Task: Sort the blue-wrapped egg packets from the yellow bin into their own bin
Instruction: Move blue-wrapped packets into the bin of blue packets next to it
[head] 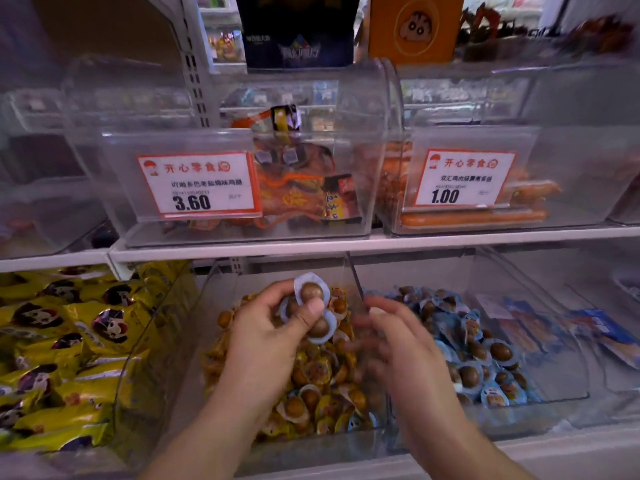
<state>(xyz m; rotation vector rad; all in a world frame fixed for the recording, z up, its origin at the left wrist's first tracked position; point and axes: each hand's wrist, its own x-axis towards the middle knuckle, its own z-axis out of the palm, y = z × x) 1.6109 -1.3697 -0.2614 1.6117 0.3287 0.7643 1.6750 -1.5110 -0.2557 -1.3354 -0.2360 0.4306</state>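
Here our left hand [277, 327] pinches a small bunch of blue-wrapped egg packets [313, 306], thumb across their fronts, fanned roughly upright above the yellow bin [221, 278]. Our right hand [398, 337] is motion-blurred, fingers spread loosely, holding nothing we can make out, over the divider [356, 275] beside the blue bin [540, 341], whose right half has open room.

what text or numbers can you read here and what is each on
"开心零食" and "3.60": left price tag on the clear bin of orange packets.
"开心零食" and "1.00": right price tag on the clear sausage bin.
Product names and barcode digits on both tags: too blurred to be sure of.
Black box, orange cartoon box, egg packets: print unreadable.
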